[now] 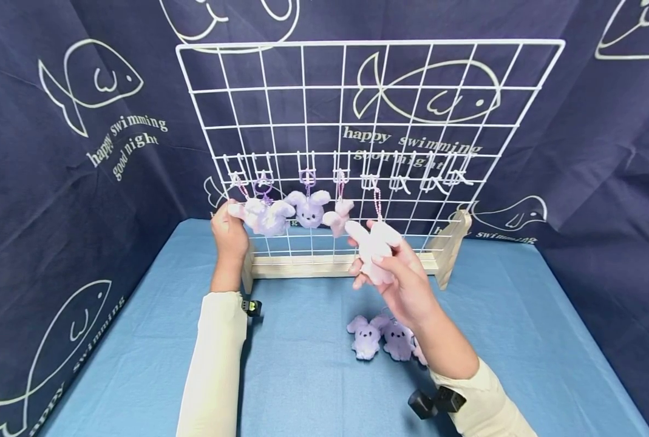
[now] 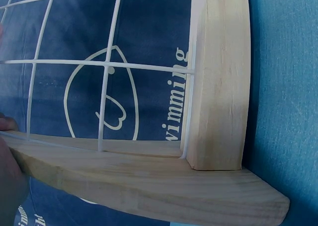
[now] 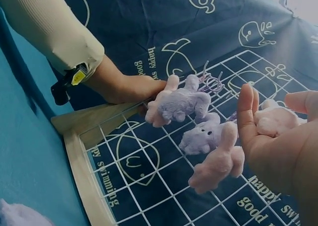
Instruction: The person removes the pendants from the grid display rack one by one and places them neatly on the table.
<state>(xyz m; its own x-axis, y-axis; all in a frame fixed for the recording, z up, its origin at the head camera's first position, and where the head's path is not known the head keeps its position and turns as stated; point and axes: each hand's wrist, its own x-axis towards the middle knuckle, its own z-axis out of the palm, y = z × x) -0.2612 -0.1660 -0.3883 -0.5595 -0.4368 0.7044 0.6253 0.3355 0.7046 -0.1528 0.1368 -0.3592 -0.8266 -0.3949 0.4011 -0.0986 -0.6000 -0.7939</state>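
Note:
My right hand (image 1: 403,279) holds a pale pink plush bunny keychain (image 1: 375,252), its thumb on the near side and fingers behind. The bunny's pink bead chain rises to a white hook (image 1: 370,182) on the wire grid rack (image 1: 324,127); whether it is looped over the hook is too small to tell. At the rack's left edge, my left hand (image 1: 229,233) grips the side of its frame, beside a pink plush (image 3: 158,112) that partly hides behind a lilac one (image 3: 185,105). Another lilac bunny (image 1: 309,209) and a pink one (image 1: 339,217) hang between the hands.
More white hooks (image 1: 430,182) line the grid to the right. A wooden base bar (image 1: 308,267) and side foot (image 1: 450,249) support the rack. On the blue cloth lie lilac bunnies (image 1: 366,337) and a partly hidden pink one (image 1: 419,352). Navy fish-print fabric (image 1: 111,200) surrounds the table.

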